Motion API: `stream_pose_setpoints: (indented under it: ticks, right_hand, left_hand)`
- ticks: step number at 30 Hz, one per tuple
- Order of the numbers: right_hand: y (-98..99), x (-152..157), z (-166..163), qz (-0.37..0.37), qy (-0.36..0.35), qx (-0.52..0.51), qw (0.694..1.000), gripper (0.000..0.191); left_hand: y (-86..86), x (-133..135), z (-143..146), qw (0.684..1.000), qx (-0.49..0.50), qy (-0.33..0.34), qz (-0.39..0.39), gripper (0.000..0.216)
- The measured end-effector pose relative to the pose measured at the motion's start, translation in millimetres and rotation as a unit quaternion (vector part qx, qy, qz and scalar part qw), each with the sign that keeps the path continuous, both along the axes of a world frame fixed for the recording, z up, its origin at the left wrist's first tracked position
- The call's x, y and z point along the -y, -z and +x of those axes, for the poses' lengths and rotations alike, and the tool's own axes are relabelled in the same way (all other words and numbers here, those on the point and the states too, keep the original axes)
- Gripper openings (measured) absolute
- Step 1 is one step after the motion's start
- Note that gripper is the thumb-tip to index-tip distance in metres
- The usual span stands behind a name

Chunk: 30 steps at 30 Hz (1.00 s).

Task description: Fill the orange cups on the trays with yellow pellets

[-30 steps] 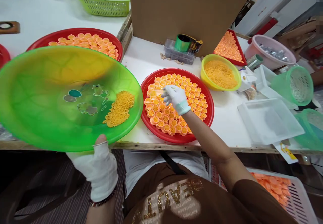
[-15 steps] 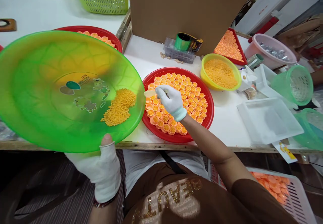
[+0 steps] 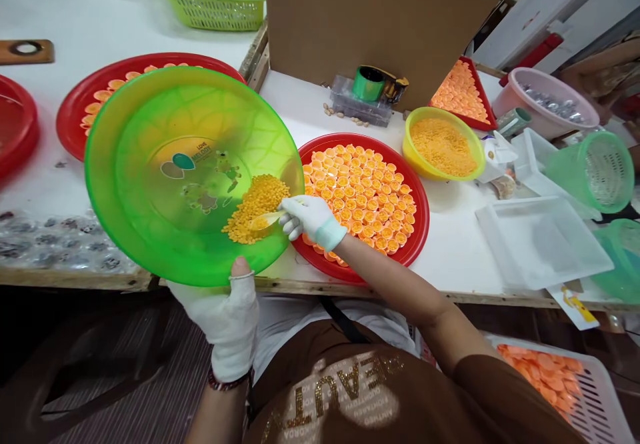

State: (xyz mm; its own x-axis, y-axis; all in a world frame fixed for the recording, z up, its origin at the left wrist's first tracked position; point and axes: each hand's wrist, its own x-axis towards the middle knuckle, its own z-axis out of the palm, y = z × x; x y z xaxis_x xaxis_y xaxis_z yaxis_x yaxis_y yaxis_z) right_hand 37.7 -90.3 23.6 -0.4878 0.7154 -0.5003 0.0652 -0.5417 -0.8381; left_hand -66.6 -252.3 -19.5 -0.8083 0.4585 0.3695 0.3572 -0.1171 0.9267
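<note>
My left hand [image 3: 225, 317], in a white glove with the thumb tip bare, grips the near rim of a green plastic tray [image 3: 125, 211]; its other fingers are hidden underneath. A heap of small yellow pellets [image 3: 255, 204] lies in the tray's right side. My right hand [image 3: 307, 217], gloved in white, pinches a small pale spoon [image 3: 267, 219], whose bowl is in the pellets. Just right of the green tray, a round red tray [image 3: 423, 231] holds many small orange cups [image 3: 370, 191] with yellow pellets in them.
A yellow bowl [image 3: 407, 141] of pellets stands behind at right, near white plastic trays [image 3: 545, 237]. Another red tray [image 3: 70, 124] with orange pieces is partly behind the green one. A cardboard sheet [image 3: 360, 17] stands at the back, with tape [image 3: 369, 84] before it.
My right hand has moved left and down from over the orange cups, taking the spoon into the pellets. The green tray is now less near the camera and further right.
</note>
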Motion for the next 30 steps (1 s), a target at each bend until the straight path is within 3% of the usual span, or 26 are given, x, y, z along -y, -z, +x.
stream_pose_setpoints:
  ticks: [5,9,11,13,16,18,20,23,28,30]
  right_hand:
    - [-13.7,-25.3,37.1,0.049,0.051,-0.019,0.997,0.018]
    - [-13.9,-41.2,56.4,0.162,0.105,0.048,0.98,0.016]
    - [-6.9,-44.6,58.3,0.234,0.097,0.098,0.962,0.017]
    - [3.5,-45.9,57.0,0.327,0.059,0.14,0.933,0.022]
    - [16.1,-45.2,55.5,0.483,-0.006,0.176,0.858,0.028]
    - [16.2,-42.9,56.6,0.545,-0.004,0.171,0.821,0.027]
    - [8.8,-39.0,57.8,0.549,0.035,0.151,0.821,0.026]
    - [-6.7,-31.0,53.7,0.498,0.067,0.137,0.854,0.028]
    - [-9.5,-12.5,24.9,0.454,-0.021,0.145,0.879,0.023]
    - [-3.2,-3.3,11.0,0.361,-0.038,0.131,0.922,0.022]
  left_hand:
    - [-2.7,0.5,-11.1,0.999,0.028,-0.01,0.023,0.089]
    - [-2.5,2.3,-20.2,0.998,0.01,-0.016,0.056,0.088]
    - [-2.5,2.5,-22.0,0.998,0.003,-0.017,0.063,0.087]
    - [-4.0,1.9,-21.5,0.997,0.005,-0.014,0.07,0.087]
    - [-8.7,0.6,-17.9,0.997,0.011,-0.008,0.07,0.087]
    - [-12.0,0.0,-15.3,0.998,0.01,0.0,0.067,0.087]
    - [-13.7,-0.2,-13.2,0.998,0.006,0.005,0.065,0.089]
    - [-12.1,-0.5,-9.6,0.999,-0.014,-0.006,0.05,0.093]
    - [-7.5,-3.3,3.7,0.999,-0.029,-0.03,-0.011,0.098]
    - [-7.6,-4.6,10.4,0.999,-0.013,-0.025,-0.028,0.097]
